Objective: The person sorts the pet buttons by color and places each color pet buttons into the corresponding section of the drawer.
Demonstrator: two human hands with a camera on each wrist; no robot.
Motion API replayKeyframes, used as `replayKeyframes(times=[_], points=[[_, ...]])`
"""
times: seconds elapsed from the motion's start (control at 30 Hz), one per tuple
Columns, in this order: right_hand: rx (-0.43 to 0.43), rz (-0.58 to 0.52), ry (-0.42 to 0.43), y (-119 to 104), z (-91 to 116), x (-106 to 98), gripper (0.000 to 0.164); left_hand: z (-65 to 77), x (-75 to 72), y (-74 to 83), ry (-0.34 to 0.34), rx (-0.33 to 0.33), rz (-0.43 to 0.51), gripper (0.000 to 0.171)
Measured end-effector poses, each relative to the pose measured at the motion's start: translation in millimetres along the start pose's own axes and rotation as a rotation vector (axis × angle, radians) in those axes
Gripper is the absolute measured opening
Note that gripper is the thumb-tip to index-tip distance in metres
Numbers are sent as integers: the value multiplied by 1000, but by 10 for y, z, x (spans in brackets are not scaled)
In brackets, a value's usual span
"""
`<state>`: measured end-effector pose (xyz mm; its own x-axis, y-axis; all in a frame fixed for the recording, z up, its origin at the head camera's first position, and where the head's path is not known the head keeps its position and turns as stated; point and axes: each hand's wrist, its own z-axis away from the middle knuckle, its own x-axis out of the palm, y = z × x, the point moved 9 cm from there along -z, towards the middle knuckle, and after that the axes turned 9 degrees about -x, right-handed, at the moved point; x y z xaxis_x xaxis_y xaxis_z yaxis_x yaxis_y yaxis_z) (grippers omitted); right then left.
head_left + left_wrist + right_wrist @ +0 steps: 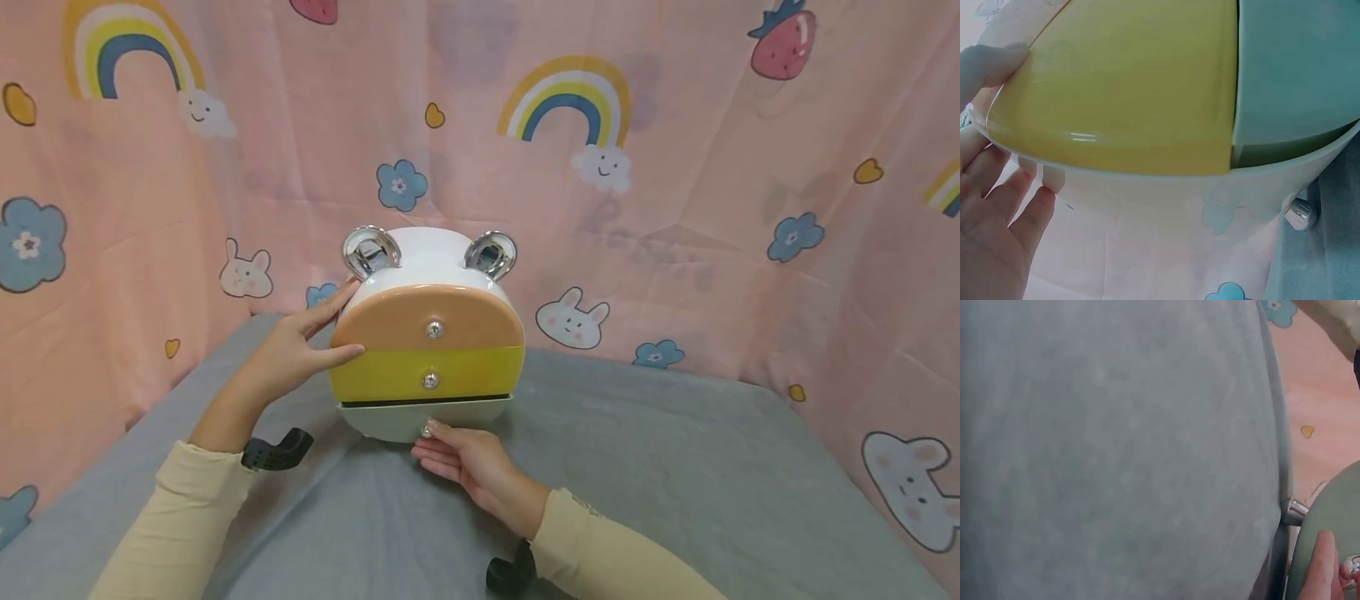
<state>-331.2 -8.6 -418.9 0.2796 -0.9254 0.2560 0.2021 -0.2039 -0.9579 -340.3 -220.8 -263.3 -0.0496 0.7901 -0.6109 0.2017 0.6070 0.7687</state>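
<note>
A small round-topped drawer box (431, 250) with two shiny silver ears stands before me. Its front has an orange upper drawer (390, 317), a yellow middle drawer (382, 375) and a pale green bottom drawer (382, 421). The green drawer sticks out slightly, with a dark gap along its top. My left hand (285, 358) rests on the box's left edge, thumb on the front near the orange-yellow seam, fairly straight fingers against the white side (1147, 200). With thumb and fingers, my right hand (480, 467) pinches the green drawer's small clear knob (427, 430).
The box stands on a grey cloth-covered table (637, 467). A pink printed curtain (690, 292) hangs behind and around it. Below the box, a silver foot (1300, 214) shows in the left wrist view. Black wrist mounts (277, 450) sit on both forearms.
</note>
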Motion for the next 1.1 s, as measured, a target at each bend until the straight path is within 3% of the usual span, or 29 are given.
replayKeyframes(times=[0.37, 0.77, 0.97, 1.1], points=[[-39, 35, -10, -53, -66, -8, 35, 8, -21, 32, 1, 8, 5, 81], [-60, 85, 27, -91, -13, -119, 38, -77, 81, 84, -37, 32, 10, 82], [-39, 121, 19, -126, 29, -106, 39, -56, 57, 20, -32, 16, 0, 82], [-55, 198, 34, -276, 131, -255, 41, -39, 46, -55, -25, -9, -2, 82]])
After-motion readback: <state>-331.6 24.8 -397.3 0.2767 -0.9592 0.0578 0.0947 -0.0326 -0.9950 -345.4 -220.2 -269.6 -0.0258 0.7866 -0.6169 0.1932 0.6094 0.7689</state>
